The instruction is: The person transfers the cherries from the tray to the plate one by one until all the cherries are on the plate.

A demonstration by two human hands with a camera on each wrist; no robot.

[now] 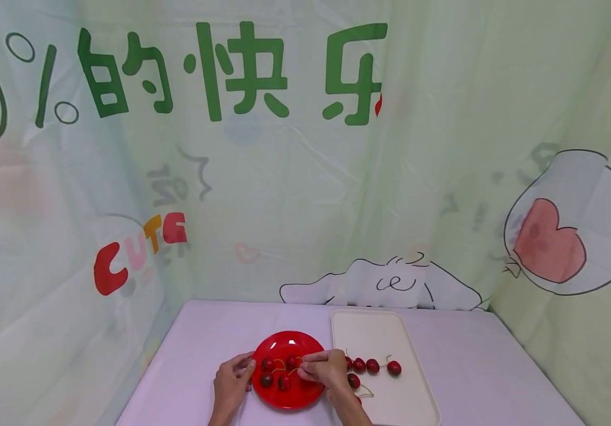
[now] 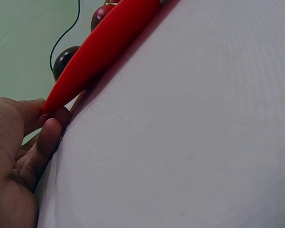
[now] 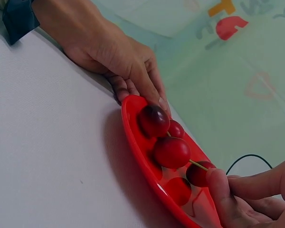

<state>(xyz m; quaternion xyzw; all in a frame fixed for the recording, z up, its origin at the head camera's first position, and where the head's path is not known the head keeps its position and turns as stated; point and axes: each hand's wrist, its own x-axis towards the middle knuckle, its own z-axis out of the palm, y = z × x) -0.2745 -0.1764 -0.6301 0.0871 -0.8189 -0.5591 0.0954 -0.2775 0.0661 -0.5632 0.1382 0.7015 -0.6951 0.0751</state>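
Observation:
A round red plate [image 1: 286,402] stands on the table with glossy dark-red cherries on it. At its left rim, my left hand [image 1: 229,378] grips the edge between thumb and fingers, as the left wrist view also shows. Over the plate's right side, my right hand [image 1: 330,368] pinches the green stem of a cherry [image 3: 172,152] between thumb and forefinger. That cherry hangs low over the plate, near a darker cherry [image 3: 154,120] by the left rim. The other cherries [image 1: 267,364] lie close around it.
Right of the plate lies a cream rectangular tray [image 1: 374,331] with several cherries [image 1: 372,366], some with stems. My right forearm crosses its near-left edge. A pale cloth covers the table [image 1: 465,361]. Printed curtains [image 1: 284,207] enclose the back and both sides.

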